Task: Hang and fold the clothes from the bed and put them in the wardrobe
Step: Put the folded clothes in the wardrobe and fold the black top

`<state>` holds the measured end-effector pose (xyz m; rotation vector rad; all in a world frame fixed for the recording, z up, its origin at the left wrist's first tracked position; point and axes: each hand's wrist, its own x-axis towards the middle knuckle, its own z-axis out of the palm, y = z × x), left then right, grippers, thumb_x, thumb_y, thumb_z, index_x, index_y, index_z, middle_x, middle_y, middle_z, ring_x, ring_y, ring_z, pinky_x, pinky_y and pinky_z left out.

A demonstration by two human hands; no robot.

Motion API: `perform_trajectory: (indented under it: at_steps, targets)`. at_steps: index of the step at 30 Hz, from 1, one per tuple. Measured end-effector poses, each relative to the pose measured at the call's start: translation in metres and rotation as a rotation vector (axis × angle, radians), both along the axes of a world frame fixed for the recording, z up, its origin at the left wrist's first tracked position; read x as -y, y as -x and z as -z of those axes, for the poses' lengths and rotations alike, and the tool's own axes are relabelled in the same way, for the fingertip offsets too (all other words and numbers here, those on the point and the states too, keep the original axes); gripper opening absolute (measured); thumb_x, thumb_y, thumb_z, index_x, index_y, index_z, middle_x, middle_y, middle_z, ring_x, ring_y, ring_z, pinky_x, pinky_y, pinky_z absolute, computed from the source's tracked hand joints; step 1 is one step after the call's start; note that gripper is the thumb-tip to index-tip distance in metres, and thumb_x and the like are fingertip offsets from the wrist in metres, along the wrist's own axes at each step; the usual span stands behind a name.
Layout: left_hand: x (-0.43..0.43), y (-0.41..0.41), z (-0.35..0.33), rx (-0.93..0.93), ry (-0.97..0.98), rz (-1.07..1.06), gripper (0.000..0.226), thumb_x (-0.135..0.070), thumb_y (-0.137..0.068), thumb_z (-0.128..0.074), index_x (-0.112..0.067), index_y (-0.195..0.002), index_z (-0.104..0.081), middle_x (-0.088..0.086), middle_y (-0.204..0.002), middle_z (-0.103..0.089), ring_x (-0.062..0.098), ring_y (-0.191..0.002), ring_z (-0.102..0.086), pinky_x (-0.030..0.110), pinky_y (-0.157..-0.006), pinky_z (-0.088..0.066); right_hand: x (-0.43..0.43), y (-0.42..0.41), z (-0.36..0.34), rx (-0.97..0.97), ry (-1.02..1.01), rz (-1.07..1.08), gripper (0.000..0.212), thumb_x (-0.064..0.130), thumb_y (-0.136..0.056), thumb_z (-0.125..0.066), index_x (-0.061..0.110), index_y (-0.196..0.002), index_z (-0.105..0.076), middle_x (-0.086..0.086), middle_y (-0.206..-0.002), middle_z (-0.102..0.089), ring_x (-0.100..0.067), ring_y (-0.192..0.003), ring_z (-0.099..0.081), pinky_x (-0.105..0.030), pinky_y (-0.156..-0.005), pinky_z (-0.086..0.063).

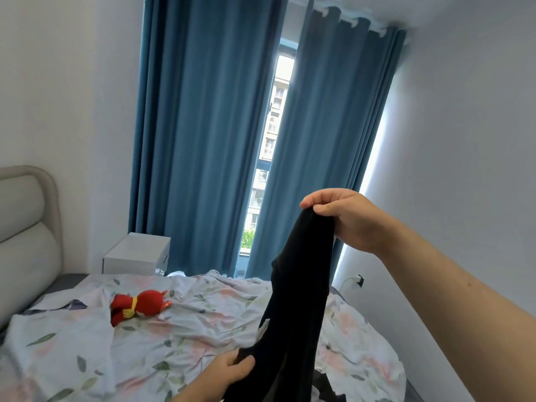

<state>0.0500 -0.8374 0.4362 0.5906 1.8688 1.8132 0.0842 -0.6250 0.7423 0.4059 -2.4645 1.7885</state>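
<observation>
Hanging above the bed, a black garment is held stretched between two hands. Its top edge is pinched by the curled fingers of the right hand, raised before the blue curtains. Its lower part is gripped by the left hand. A red plush toy is seen lying on the floral sheet.

You've got two hands in frame: right hand at right centre, left hand at bottom centre. One black garment between them. One red plush toy lower left. Two blue curtains, top centre. One white nightstand, left. One wall socket, right.
</observation>
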Motion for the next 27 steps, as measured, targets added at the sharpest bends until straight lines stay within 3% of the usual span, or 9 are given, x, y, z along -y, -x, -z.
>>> perform_trajectory:
  at_steps: [1,4,8,12,15,17,19,21,27]
  targets:
    - [0.004,0.000,0.000,0.028,-0.010,0.035,0.064,-0.062,-0.057,-0.084,-0.029,-0.110,-0.071,-0.023,-0.109,-0.071,-0.003,-0.112,-0.062,0.011,-0.089,-0.046,-0.002,0.002,0.002,0.002,0.016,-0.008,0.035,-0.008,-0.096,-0.044,0.010,-0.088,-0.073,-0.007,-0.078,-0.067,-0.021,-0.075,-0.064,-0.030,-0.076,-0.053]
    - [0.020,0.012,-0.001,0.184,-0.132,-0.079,0.057,-0.022,-0.063,-0.089,-0.004,-0.113,-0.070,0.019,-0.115,-0.071,0.029,-0.106,-0.069,0.034,-0.091,-0.054,-0.013,0.005,0.006,0.015,0.035,-0.002,0.034,-0.007,-0.097,-0.043,0.011,-0.091,-0.072,-0.008,-0.079,-0.064,-0.021,-0.075,-0.062,-0.029,-0.071,-0.053]
    - [0.064,0.035,-0.046,0.003,-0.079,-0.480,0.017,0.002,-0.093,-0.059,-0.006,-0.107,-0.065,0.015,-0.098,-0.075,0.028,-0.089,-0.072,0.034,-0.074,-0.054,-0.037,0.012,0.018,0.072,-0.077,0.082,0.034,-0.001,-0.100,-0.047,0.019,-0.100,-0.074,-0.011,-0.096,-0.067,-0.024,-0.088,-0.064,-0.036,-0.082,-0.051]
    - [0.109,0.061,-0.110,-0.319,0.109,-0.656,0.020,0.005,-0.092,-0.058,-0.010,-0.104,-0.064,0.008,-0.095,-0.071,0.026,-0.092,-0.068,0.030,-0.073,-0.050,-0.055,0.015,0.036,0.088,-0.347,0.134,0.039,-0.003,-0.094,-0.055,0.024,-0.120,-0.069,-0.001,-0.110,-0.069,-0.014,-0.098,-0.066,-0.028,-0.090,-0.049]
    - [0.140,0.068,-0.153,-0.559,0.286,-0.706,0.028,0.004,-0.087,-0.064,-0.017,-0.106,-0.062,-0.002,-0.094,-0.068,0.017,-0.090,-0.065,0.029,-0.076,-0.046,-0.059,0.014,0.050,0.035,-0.761,0.227,0.034,-0.003,-0.089,-0.055,0.022,-0.097,-0.076,0.003,-0.091,-0.073,-0.011,-0.084,-0.067,-0.021,-0.075,-0.052]
    - [0.155,0.073,-0.173,-0.704,0.469,-0.765,0.019,-0.003,-0.086,-0.069,-0.018,-0.097,-0.066,-0.002,-0.088,-0.067,0.019,-0.084,-0.063,0.033,-0.073,-0.043,-0.059,0.017,0.060,-0.002,-0.884,0.332,0.029,0.000,-0.090,-0.053,0.022,-0.086,-0.071,0.004,-0.082,-0.068,-0.009,-0.075,-0.062,-0.018,-0.063,-0.045]
    - [0.165,0.075,-0.185,-0.780,0.624,-0.837,0.004,-0.011,-0.088,-0.069,-0.013,-0.089,-0.066,0.008,-0.086,-0.062,0.028,-0.081,-0.059,0.035,-0.070,-0.040,-0.060,0.023,0.070,-0.068,-0.881,0.406,0.027,0.000,-0.091,-0.049,0.021,-0.082,-0.063,0.003,-0.082,-0.064,-0.012,-0.076,-0.058,-0.022,-0.061,-0.043]
    - [0.169,0.071,-0.195,-0.722,0.684,-0.868,0.012,-0.019,-0.094,-0.062,-0.011,-0.087,-0.059,0.011,-0.086,-0.059,0.029,-0.080,-0.055,0.037,-0.069,-0.039,-0.059,0.027,0.077,-0.134,-0.807,0.456,0.026,0.000,-0.093,-0.044,0.019,-0.082,-0.058,0.000,-0.081,-0.061,-0.016,-0.075,-0.055,-0.027,-0.061,-0.042]
    - [0.172,0.039,-0.229,-0.658,0.645,-0.807,0.024,-0.031,-0.096,-0.060,-0.012,-0.084,-0.052,0.009,-0.081,-0.059,0.022,-0.072,-0.054,0.035,-0.061,-0.037,-0.056,0.026,0.069,-0.208,-0.547,0.460,0.027,0.001,-0.097,-0.039,0.017,-0.087,-0.058,-0.006,-0.083,-0.062,-0.019,-0.074,-0.056,-0.032,-0.064,-0.043]
